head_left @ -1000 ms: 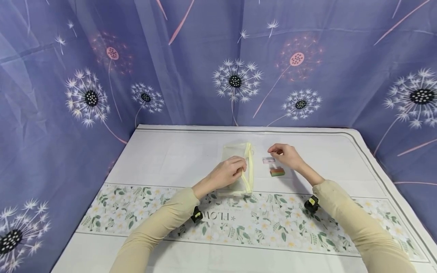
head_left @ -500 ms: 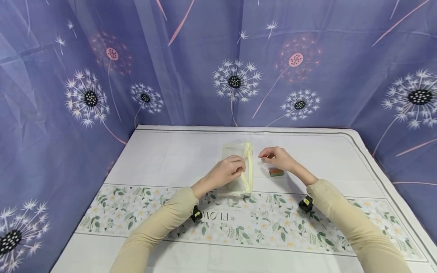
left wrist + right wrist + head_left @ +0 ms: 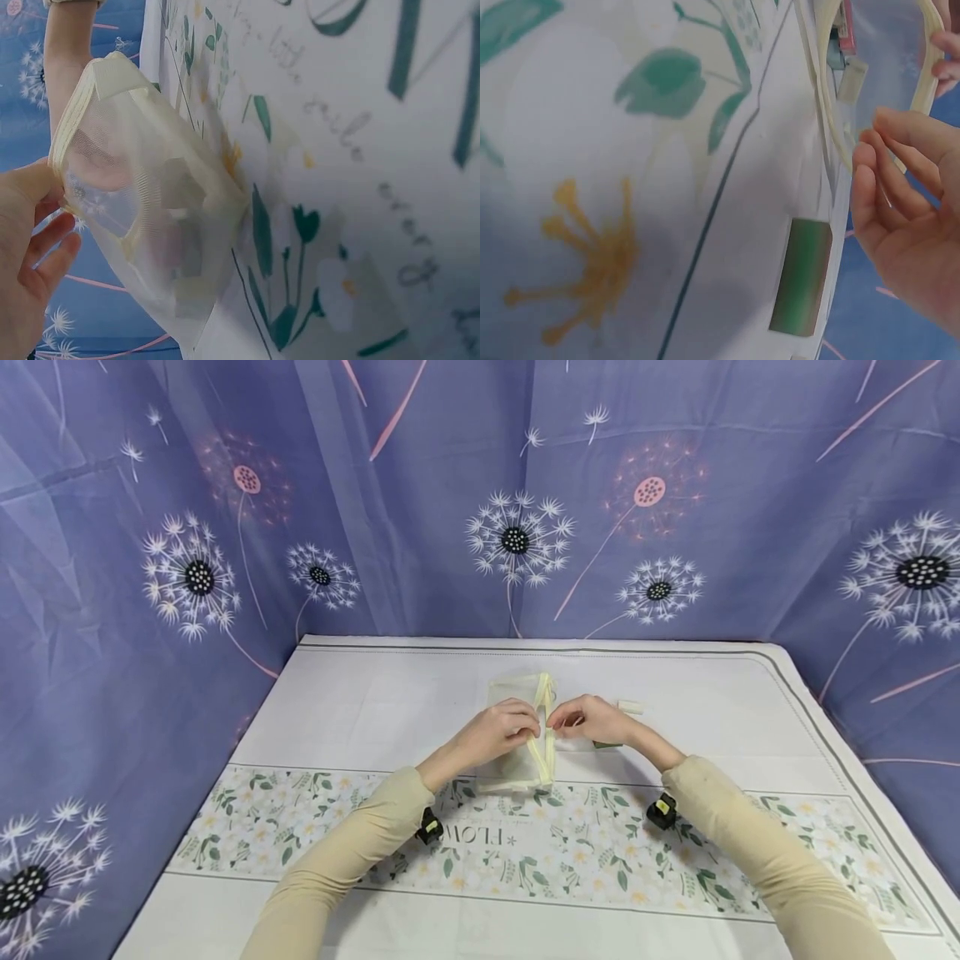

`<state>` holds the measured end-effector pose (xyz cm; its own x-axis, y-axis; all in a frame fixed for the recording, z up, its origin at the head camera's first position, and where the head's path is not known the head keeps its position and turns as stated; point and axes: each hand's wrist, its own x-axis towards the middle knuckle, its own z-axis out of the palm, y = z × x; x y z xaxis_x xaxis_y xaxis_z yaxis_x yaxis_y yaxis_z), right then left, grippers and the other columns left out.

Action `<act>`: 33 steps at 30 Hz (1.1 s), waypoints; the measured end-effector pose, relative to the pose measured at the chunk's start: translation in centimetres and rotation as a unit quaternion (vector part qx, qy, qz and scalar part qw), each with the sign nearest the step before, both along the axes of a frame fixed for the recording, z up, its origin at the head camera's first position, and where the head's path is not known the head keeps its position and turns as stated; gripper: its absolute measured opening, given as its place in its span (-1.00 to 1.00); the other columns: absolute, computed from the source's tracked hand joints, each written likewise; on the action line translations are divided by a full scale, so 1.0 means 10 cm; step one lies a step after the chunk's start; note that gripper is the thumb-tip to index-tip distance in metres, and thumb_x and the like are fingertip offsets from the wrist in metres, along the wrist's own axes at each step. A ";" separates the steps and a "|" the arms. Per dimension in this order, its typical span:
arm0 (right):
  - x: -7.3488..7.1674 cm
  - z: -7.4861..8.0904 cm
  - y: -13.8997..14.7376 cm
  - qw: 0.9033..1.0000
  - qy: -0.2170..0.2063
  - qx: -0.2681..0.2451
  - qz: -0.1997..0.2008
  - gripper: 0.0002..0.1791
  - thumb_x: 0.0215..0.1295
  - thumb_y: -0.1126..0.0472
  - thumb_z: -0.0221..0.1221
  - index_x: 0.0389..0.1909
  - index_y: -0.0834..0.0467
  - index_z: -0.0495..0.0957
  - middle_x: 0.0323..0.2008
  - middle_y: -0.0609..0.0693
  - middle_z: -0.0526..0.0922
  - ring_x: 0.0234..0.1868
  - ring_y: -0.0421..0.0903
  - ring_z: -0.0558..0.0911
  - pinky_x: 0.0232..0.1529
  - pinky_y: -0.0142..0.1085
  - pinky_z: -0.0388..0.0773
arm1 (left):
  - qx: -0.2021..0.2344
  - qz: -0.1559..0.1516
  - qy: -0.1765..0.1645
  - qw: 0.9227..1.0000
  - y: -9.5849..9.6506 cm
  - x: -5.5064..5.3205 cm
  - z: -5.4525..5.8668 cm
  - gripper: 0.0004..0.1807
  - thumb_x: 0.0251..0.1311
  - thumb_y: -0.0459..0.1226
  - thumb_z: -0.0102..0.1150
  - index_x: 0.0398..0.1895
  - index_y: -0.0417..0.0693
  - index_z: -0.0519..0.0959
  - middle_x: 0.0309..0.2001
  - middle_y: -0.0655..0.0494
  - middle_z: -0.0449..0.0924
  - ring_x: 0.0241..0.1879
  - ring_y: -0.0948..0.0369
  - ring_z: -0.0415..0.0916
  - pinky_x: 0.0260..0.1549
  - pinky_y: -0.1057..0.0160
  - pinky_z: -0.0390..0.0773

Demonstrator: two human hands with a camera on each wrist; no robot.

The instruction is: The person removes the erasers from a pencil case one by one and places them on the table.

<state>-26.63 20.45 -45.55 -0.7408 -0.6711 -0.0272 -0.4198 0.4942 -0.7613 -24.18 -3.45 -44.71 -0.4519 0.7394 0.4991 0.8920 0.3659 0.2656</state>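
A see-through mesh pouch [image 3: 512, 692] with pale yellow zip edges lies on the table, its mouth facing right. My left hand [image 3: 498, 732] pinches one edge of the mouth and holds it apart from the other. My right hand [image 3: 592, 720] is at the mouth, thumb and fingertips together around a small pink-and-white block, which the fingers mostly hide. Inside the pouch, the right wrist view shows a beige block [image 3: 853, 80] and a red-sided one [image 3: 847, 31]. A green-and-orange block [image 3: 802, 277] lies on the table below my right hand.
A whitish block [image 3: 630, 706] lies just beyond my right wrist. A white cloth [image 3: 375, 693] with a floral band covers the table. A purple dandelion-print curtain [image 3: 420, 527] hangs behind and to both sides.
My right hand has come down onto the pink-and-white block, picked it up and moved left to the pouch mouth. My left hand has stayed on the pouch edge.
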 end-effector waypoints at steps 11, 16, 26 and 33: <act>0.08 -0.01 -0.21 0.995 -0.063 -0.014 0.081 -0.80 0.18 0.34 0.16 -0.16 0.16 0.58 -0.24 0.11 0.66 -0.22 0.02 0.63 -0.21 -0.36 0.63 | -0.005 0.000 -0.024 1.000 0.00 0.00 0.01 -0.86 0.10 -0.41 0.15 -0.33 -0.03 0.65 -0.18 0.14 0.64 -0.03 0.25 0.50 0.11 0.47 0.44; 0.11 0.01 -0.30 0.993 -0.082 0.003 0.089 -0.73 0.15 0.39 0.14 -0.10 0.23 0.54 -0.19 0.09 0.65 -0.14 0.00 0.64 -0.17 -0.36 0.64 | -0.016 0.011 -0.029 0.999 0.00 0.02 0.02 -0.86 0.12 -0.40 0.14 -0.33 -0.01 0.65 -0.16 0.16 0.63 -0.02 0.25 0.50 0.11 0.46 0.44; 0.13 -0.06 -0.35 0.992 -0.049 0.015 0.116 -0.71 0.10 0.43 0.13 -0.10 0.26 0.51 -0.31 0.07 0.63 -0.28 -0.13 0.62 -0.23 -0.38 0.63 | -0.015 0.014 -0.027 0.999 0.00 0.04 0.01 -0.84 0.11 -0.41 0.14 -0.29 -0.02 0.65 -0.15 0.16 0.63 -0.02 0.25 0.50 0.12 0.46 0.44; 0.14 -0.09 -0.42 0.992 -0.012 0.025 0.122 -0.78 0.02 0.47 0.14 -0.27 0.25 0.48 -0.45 0.06 0.54 -0.44 -0.23 0.49 -0.40 -0.45 0.54 | -0.012 0.006 -0.040 0.999 0.01 0.03 -0.01 -0.83 0.14 -0.42 0.10 -0.33 -0.02 0.64 -0.17 0.18 0.63 -0.02 0.26 0.50 0.11 0.45 0.44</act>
